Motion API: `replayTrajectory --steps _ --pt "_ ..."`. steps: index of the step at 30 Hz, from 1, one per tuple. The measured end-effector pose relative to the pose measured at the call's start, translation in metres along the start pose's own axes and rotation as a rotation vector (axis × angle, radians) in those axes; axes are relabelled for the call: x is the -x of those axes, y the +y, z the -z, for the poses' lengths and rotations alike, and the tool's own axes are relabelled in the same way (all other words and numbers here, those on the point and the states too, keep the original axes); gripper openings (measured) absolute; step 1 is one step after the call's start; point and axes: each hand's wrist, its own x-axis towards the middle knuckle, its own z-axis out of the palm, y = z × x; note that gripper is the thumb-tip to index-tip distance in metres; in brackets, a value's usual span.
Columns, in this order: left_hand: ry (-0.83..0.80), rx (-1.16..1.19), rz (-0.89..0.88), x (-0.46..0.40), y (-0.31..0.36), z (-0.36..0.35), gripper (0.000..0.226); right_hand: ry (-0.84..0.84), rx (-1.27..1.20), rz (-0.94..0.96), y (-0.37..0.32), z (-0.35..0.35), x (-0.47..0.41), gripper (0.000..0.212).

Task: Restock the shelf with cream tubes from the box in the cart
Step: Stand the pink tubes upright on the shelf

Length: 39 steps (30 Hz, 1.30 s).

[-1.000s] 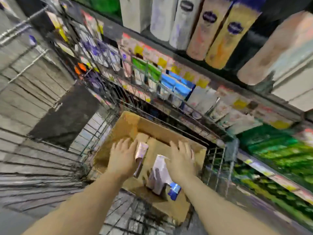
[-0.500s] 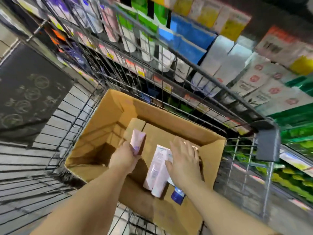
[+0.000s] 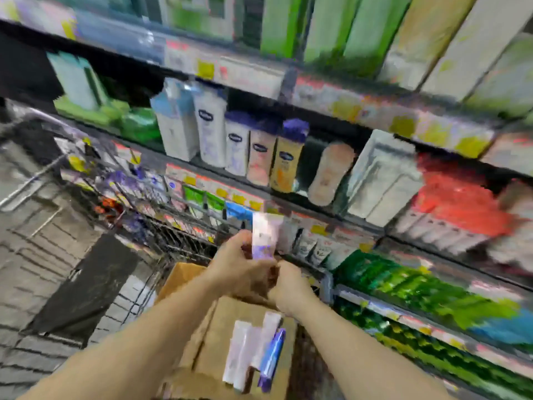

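Observation:
My left hand (image 3: pixel 239 269) grips a white and pink cream tube (image 3: pixel 263 239) with a purple band and holds it upright above the cardboard box (image 3: pixel 184 280) in the wire cart (image 3: pixel 173 235). My right hand (image 3: pixel 290 287) is curled right beside the left, at the tube's lower end; blur hides whether it holds anything. Several more tubes (image 3: pixel 251 352), white ones and a blue one, lie in the box below my wrists. The tube shelf (image 3: pixel 314 246) with standing tubes is just beyond my hands.
Shelves of bottles and cartons (image 3: pixel 259 151) fill the upper and right side. Green packs (image 3: pixel 403 287) sit on the lower shelf at right. Tiled floor with a dark mat (image 3: pixel 86 287) lies to the left of the cart.
My left hand has lifted the pink tube out of the box up to shelf height. The right hand left the tubes in the box and rose beside it. My view swung upward.

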Motion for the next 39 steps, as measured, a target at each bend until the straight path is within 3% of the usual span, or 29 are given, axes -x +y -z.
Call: replayTrajectory --steps 4,5,7,8,9,12,15,20,24,28,32,39 --pt "-0.093 -0.015 -0.174 0.007 0.118 -0.008 0.059 0.122 -0.161 -0.031 -0.010 0.095 0.039 0.020" --pt "-0.122 0.000 -0.226 0.008 0.143 -0.016 0.060 0.227 -0.194 -0.011 -0.005 0.119 0.051 0.022" --pt "-0.169 -0.044 -0.323 0.014 0.191 -0.038 0.037 0.361 -0.297 -0.029 0.005 0.161 0.077 0.019" --pt "-0.165 -0.091 -0.369 0.016 0.209 -0.051 0.022 0.430 -0.161 -0.031 0.010 0.184 0.099 0.013" --pt "-0.141 -0.162 -0.434 0.016 0.225 -0.065 0.015 0.429 -0.183 -0.059 0.021 0.204 0.116 0.014" --pt "-0.076 -0.424 -0.591 0.018 0.263 -0.117 0.014 0.670 -0.267 -0.052 0.069 0.259 0.160 0.029" --pt "-0.063 -0.564 -0.792 0.022 0.293 -0.180 0.014 0.845 -0.366 -0.071 0.111 0.317 0.208 0.029" --pt "-0.035 -0.697 -1.104 0.030 0.348 -0.299 0.029 0.998 -0.209 -0.093 0.198 0.420 0.265 0.023" --pt "-0.024 -0.741 -1.127 0.022 0.389 -0.380 0.037 1.059 -0.131 -0.079 0.249 0.488 0.282 0.040" --pt "0.010 -0.785 -1.057 0.008 0.417 -0.425 0.045 1.024 -0.077 -0.029 0.268 0.533 0.273 0.036" --pt "0.039 -0.786 -1.009 0.001 0.427 -0.444 0.050 0.940 -0.041 0.056 0.260 0.557 0.252 0.030" --pt "0.108 -0.577 -0.995 -0.005 0.451 -0.445 0.039 1.027 -0.081 0.202 0.247 0.561 0.219 0.019"
